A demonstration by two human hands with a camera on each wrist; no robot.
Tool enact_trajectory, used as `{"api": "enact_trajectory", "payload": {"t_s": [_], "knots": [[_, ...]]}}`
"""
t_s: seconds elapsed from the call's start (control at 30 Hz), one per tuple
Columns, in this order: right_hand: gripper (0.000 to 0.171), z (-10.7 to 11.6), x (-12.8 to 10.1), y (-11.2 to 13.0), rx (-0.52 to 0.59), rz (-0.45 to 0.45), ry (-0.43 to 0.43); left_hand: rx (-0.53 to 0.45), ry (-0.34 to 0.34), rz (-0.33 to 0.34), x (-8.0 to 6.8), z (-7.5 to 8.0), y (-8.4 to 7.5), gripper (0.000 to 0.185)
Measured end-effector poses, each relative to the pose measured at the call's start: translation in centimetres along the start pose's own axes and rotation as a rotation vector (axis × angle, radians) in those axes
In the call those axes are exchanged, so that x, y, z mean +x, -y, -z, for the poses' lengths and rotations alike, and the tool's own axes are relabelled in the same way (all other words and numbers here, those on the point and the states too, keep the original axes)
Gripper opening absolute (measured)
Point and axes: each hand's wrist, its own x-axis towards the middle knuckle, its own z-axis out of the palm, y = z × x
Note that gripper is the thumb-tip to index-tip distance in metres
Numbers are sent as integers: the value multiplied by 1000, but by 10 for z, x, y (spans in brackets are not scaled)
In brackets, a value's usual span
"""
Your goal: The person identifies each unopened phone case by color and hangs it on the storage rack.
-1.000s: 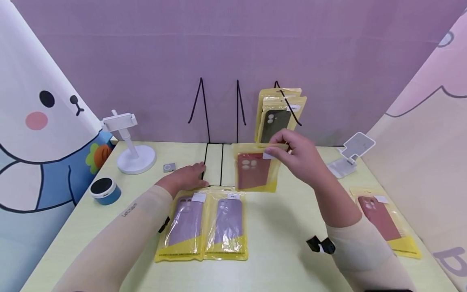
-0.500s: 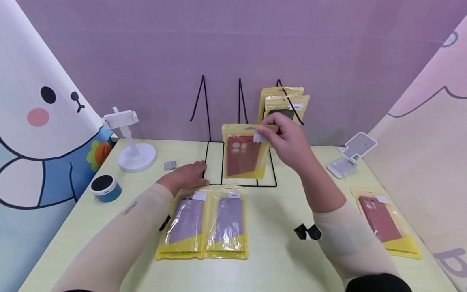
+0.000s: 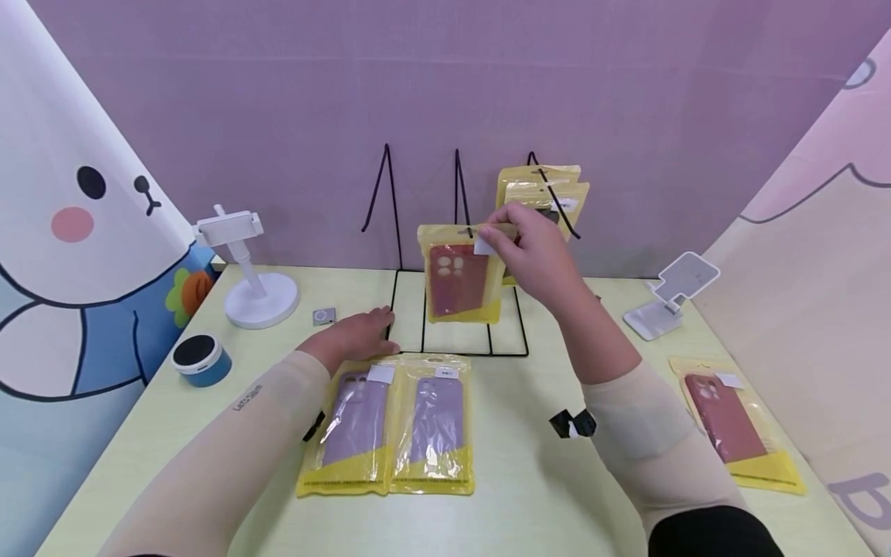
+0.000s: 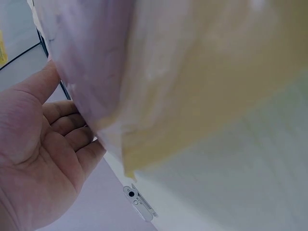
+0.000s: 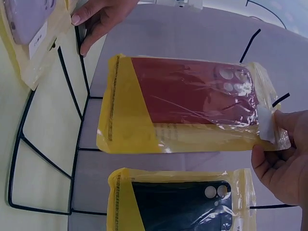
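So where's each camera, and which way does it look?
Head: on the person's head, looking forward and down at a black wire rack; left hand, right hand and beige sleeves show.
Left wrist: on that wrist, facing a blurry purple phone case in a yellowish plastic packet; only the left hand shows.
Right wrist: on that wrist, facing a red phone case in a similar packet; both hands show, the right gripping it.
Head and right wrist share both hands and that red case.
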Motion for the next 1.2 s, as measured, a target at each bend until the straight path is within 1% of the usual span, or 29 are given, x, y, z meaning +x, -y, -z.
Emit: {"api": "enact_trajectory", "payload": {"t_s": [0.23, 0.5, 0.77, 0.93, 1.2], "knots": [[30, 1, 13, 2, -128, 1, -26, -16, 4, 16, -3, 1, -2, 77], [35, 0, 29, 4, -255, -39, -43, -27, 9, 7, -6, 2, -3, 77], [35, 2, 45, 4, -292, -52, -46, -21, 12, 28, -4, 2, -3, 77], [39, 3, 56, 4, -331, -97, -11, -19, 15, 38, -3, 1, -4, 77], [44, 2, 72, 5, -407, -151, 16, -18, 2, 42, -2, 0, -5, 77]]}}
